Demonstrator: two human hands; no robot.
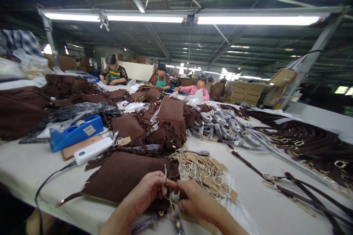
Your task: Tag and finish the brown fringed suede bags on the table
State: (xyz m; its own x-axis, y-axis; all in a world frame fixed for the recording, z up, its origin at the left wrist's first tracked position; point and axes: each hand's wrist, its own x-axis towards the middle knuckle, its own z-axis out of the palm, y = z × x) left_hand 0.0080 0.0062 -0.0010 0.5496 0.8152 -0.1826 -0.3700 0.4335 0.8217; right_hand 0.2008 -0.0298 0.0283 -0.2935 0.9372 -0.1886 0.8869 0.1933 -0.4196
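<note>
A white string (pixel 165 175) stands up between the fingertips of my left hand (pixel 147 191), which is closed on it. My right hand (pixel 194 200) is curled with its fingertips against the left ones, near the string's lower part; what it grips is too small to make out. Behind and left of the hands lies a brown fringed bag (pixel 124 176) on the table. Below the fingers are gold-coloured metal fittings, partly blurred. Just beyond my right hand spreads a pile of tan tags with white strings (pixel 205 172).
A blue tape dispenser (pixel 77 132), a white power bank (pixel 93 151) with a cable, and brown bags (pixel 171 112) lie on the table (pixel 19 161). Wrapped straps (pixel 217 119) and dark straps (pixel 311 139) are at right. Three people sit across the table.
</note>
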